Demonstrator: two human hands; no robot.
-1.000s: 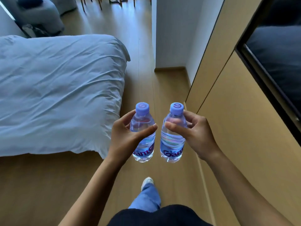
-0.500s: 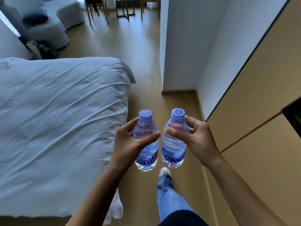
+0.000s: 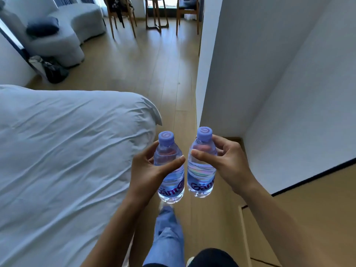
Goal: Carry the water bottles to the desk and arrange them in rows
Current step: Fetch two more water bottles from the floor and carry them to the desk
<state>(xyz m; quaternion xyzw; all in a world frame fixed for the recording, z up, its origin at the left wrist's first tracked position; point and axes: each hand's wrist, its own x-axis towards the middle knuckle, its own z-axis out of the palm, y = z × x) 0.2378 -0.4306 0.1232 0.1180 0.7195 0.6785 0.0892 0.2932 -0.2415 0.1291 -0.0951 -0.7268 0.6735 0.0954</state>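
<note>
Two small clear water bottles with purple caps and purple lettering stand upright in front of me, side by side over the wooden floor. My left hand [image 3: 147, 169] grips the left bottle [image 3: 170, 182] round its middle, thumb across the front. The right bottle [image 3: 201, 176] is held by my right hand [image 3: 225, 162] the same way near its shoulder. The bottles are close together but apart. No desk surface shows; a small table with chairs [image 3: 154, 14] stands far ahead.
A bed with a rumpled white duvet [image 3: 67, 160] fills the left. A white wall corner [image 3: 212, 74] and wooden cabinet fronts [image 3: 308, 218] line the right, leaving a narrow floor passage. A grey sofa [image 3: 63, 29] and a dark bag [image 3: 52, 70] are at far left. My leg in jeans [image 3: 167, 234] steps forward.
I have walked forward along the passage between bed and cabinets; the sofa, chairs and table have come into view. Both hands keep the same hold on the bottles.
</note>
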